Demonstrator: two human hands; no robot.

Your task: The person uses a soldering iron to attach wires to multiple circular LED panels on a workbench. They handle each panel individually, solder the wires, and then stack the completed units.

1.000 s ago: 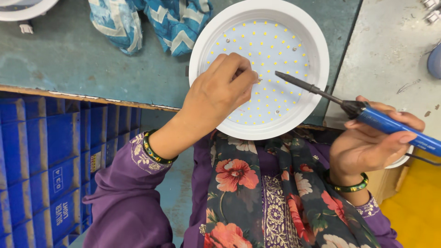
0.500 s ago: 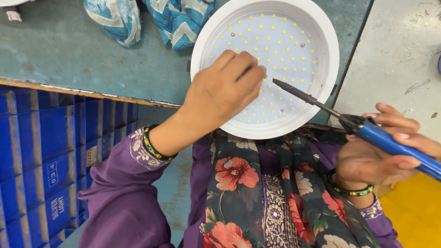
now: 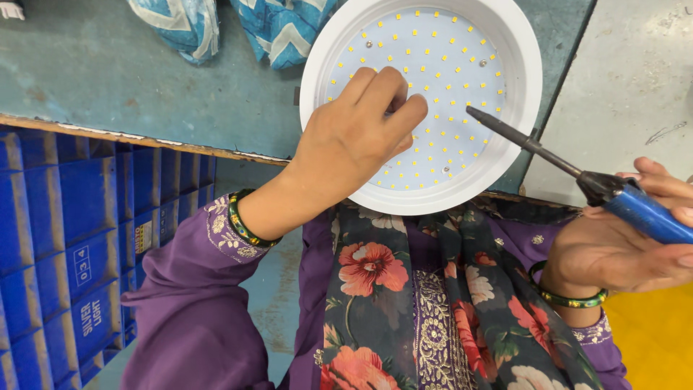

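Observation:
A round white lamp housing (image 3: 520, 43) lies on the blue-green bench, its face a white board dotted with small yellow chips (image 3: 440, 79). My left hand (image 3: 357, 141) rests on the lower left of that board, fingers pinched together; what they pinch is hidden. My right hand (image 3: 628, 242) grips a soldering iron with a blue handle (image 3: 642, 213). Its dark tip (image 3: 473, 112) hovers over the right part of the board, a little right of my left fingers.
Blue-and-white patterned cloth (image 3: 238, 25) lies at the back of the bench (image 3: 108, 72). Blue plastic crates (image 3: 79, 238) stand below the bench edge on the left. A grey surface (image 3: 635, 79) lies to the right, and a yellow patch (image 3: 653, 339) below it.
The view has shifted closer to the lamp. My left hand stays on the board. The iron's tip has moved slightly away from my left fingers, toward the right.

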